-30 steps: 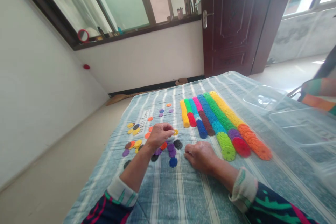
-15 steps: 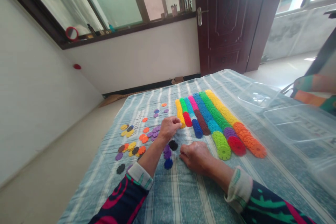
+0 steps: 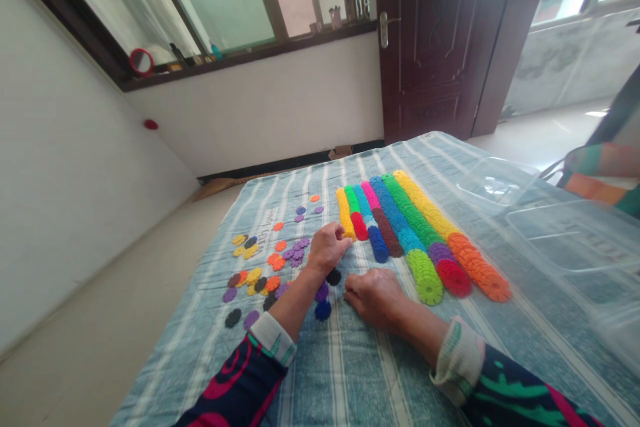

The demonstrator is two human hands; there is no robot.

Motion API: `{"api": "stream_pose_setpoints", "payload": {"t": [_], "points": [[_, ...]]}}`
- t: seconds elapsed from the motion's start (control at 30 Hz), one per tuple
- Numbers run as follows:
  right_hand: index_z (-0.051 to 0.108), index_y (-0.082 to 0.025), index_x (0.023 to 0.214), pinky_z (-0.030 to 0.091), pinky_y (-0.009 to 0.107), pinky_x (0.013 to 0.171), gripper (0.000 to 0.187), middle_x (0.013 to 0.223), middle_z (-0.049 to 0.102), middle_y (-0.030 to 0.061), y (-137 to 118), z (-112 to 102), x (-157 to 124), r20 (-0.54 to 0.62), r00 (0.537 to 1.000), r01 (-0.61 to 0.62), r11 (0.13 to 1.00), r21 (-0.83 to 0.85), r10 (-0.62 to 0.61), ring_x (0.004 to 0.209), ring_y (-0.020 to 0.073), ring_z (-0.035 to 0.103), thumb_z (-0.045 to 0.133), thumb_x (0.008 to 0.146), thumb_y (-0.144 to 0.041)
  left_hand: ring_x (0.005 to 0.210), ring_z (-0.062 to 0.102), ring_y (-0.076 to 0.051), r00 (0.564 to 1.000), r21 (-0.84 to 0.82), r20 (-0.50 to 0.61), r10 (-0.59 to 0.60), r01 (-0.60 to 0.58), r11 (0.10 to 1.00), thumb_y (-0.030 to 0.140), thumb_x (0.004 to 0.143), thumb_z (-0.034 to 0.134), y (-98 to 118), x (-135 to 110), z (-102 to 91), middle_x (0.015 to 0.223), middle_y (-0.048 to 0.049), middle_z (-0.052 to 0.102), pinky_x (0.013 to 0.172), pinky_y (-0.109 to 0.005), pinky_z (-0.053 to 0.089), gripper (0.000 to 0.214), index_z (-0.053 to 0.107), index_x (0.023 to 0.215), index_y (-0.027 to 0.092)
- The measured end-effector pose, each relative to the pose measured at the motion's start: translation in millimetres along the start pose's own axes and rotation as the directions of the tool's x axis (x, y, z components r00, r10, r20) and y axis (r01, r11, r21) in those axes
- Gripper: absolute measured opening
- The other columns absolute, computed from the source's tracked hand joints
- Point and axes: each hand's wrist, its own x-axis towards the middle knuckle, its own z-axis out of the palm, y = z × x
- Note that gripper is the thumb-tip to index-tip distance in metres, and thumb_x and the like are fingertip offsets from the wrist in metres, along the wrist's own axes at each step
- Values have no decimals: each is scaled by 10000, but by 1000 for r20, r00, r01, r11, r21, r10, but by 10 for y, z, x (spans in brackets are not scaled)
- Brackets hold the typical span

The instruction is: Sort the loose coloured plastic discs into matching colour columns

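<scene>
My left hand point(image 3: 327, 247) is closed in a pinch at the near end of a short row of yellow discs point(image 3: 343, 212), its fingertips touching the row. The pinch seems to hold a yellow disc, mostly hidden by the fingers. My right hand point(image 3: 373, 297) rests palm down on the striped blue cloth point(image 3: 350, 373), fingers curled under; whatever is inside is hidden. A black disc point(image 3: 333, 276) and a blue disc point(image 3: 323, 310) lie between my hands. Loose yellow, orange and purple discs point(image 3: 260, 273) are scattered left of my left arm.
Several more rows of stacked discs in green, red, pink, blue and orange point(image 3: 415, 223) lie right of the yellow row. Clear plastic containers point(image 3: 495, 183) point(image 3: 575, 233) stand at the right. A dark door point(image 3: 430, 40) and a window sill are beyond the table.
My left hand carried a yellow disc from the loose pile rightward to the near end of the yellow row. My right hand stayed put.
</scene>
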Motion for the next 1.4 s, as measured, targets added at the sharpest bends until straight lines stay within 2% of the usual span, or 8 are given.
{"api": "stream_pose_setpoints", "payload": {"t": [0.27,0.63,0.73,0.83,1.03,1.13,1.27,1.4], "points": [[703,-198,977,413,297,638,300,873,746,127,1,-32,-3,9,1000,-1,1000,9,1,804,260,701,458,930,-365,611,515,-112,1000,117,-4,-28,28,993,188,692,660,72,5,39,645,37,558,610,-230,361,90,571,706,185],[708,-194,957,411,297,633,293,847,742,122,1,-2,-10,-19,1000,-4,1000,8,4,762,250,688,470,924,-361,610,511,-120,1000,54,-12,-11,12,998,220,685,652,46,-21,-32,637,37,547,614,-236,375,93,568,709,189],[709,-200,958,403,290,633,296,846,744,113,5,-2,-9,-13,1000,0,1000,4,0,769,243,687,466,926,-366,604,507,-121,1000,58,-28,1,1,998,232,696,625,-20,-44,-198,626,34,545,616,-240,375,66,575,706,188],[711,-208,964,398,283,636,302,857,747,106,4,-14,-14,-6,1000,3,1000,0,-3,775,234,685,455,933,-364,609,515,-130,999,94,-50,1,4,996,263,714,583,-170,-89,-479,621,23,563,631,-251,383,93,570,655,192],[709,-209,971,378,273,635,304,869,742,105,-5,-12,-33,23,999,-23,1000,-14,23,785,227,679,445,940,-357,611,537,-151,987,209,-80,-139,153,966,343,690,555,-634,-269,-1141,583,21,571,622,-258,387,162,595,625,200],[705,-210,945,354,276,618,304,854,741,103,6,26,-37,14,1000,-24,1000,-12,24,777,227,681,439,944,-356,603,546,-156,971,262,-68,-228,238,935,339,659,547,-842,-396,-1396,576,23,585,600,-253,383,153,609,621,204],[702,-214,917,317,281,595,298,828,742,94,21,70,-42,-13,1000,-16,1000,-20,15,752,219,681,439,944,-353,545,535,-156,945,298,3,-326,311,903,337,624,553,-1038,-564,-1581,524,31,574,572,-254,373,149,612,594,203],[701,-222,904,301,278,587,295,814,743,82,24,75,-51,-16,1000,-20,999,-35,20,739,207,678,442,945,-358,526,524,-154,936,293,27,-350,327,898,340,608,557,-1129,-668,-1603,484,34,567,564,-250,358,160,634,580,203]]}}
